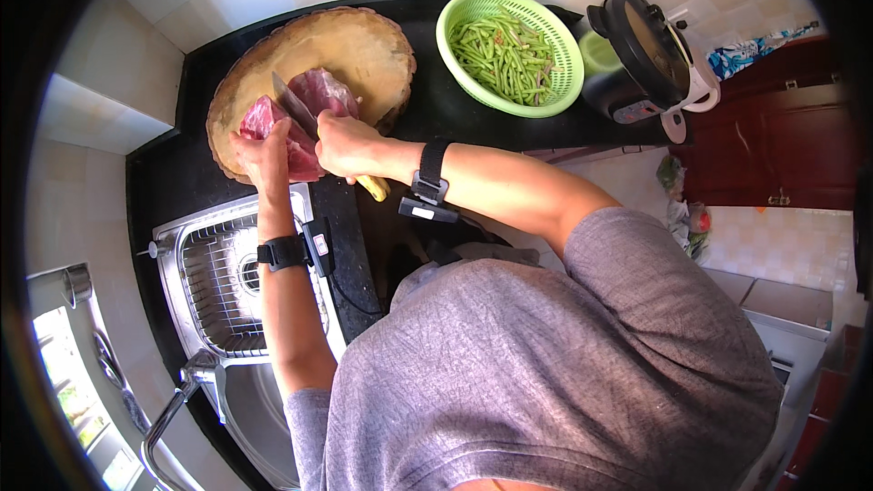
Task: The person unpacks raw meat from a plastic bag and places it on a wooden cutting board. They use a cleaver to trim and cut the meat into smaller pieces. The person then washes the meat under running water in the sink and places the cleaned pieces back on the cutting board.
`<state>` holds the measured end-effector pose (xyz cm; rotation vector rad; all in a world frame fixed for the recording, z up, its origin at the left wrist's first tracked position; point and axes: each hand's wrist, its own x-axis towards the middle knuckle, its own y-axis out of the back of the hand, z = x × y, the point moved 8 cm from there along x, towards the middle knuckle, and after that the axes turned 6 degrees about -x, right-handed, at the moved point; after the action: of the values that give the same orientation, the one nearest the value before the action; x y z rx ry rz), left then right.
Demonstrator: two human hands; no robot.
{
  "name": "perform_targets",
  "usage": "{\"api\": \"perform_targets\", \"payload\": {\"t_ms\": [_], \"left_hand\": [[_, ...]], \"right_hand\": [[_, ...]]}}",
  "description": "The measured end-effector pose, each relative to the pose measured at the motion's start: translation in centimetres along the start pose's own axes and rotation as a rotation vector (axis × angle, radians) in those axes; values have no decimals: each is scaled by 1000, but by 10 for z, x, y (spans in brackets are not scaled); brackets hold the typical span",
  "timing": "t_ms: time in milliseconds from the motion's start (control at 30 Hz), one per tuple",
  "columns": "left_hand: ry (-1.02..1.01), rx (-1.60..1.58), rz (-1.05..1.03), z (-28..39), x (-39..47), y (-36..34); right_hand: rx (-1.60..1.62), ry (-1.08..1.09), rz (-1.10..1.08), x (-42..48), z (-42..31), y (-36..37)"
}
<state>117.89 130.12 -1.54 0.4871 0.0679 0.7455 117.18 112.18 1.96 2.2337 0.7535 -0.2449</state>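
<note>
A large piece of raw red meat [262,118] lies near the front of a round wooden chopping board [341,34]. My left hand [262,153] holds the meat's left part, fingers against its near side. In my right hand [348,143] is a kitchen knife [294,103], its yellow handle [374,187] showing below the fist. The blade stands between the left part and another portion of meat [324,92] to its right. Whether the two portions are still joined underneath is hidden.
Right of the board stands a green plastic colander [447,75] of green beans [501,58]. Beyond it is an electric pressure cooker [641,54] with its lid raised. A steel sink [170,273] with a wire rack [211,286] and a faucet [204,372] lies at the left.
</note>
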Motion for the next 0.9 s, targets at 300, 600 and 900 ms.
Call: {"api": "perform_targets", "payload": {"t_ms": [300, 600, 900], "left_hand": [[61, -44, -170, 5, 4, -11], [59, -173, -200, -20, 9, -14], [48, -606, 20, -19, -54, 29]], "right_hand": [[-242, -28, 88, -3, 7, 4], [-111, -44, -33, 19, -8, 2], [-197, -3, 90, 77, -16, -4]]}}
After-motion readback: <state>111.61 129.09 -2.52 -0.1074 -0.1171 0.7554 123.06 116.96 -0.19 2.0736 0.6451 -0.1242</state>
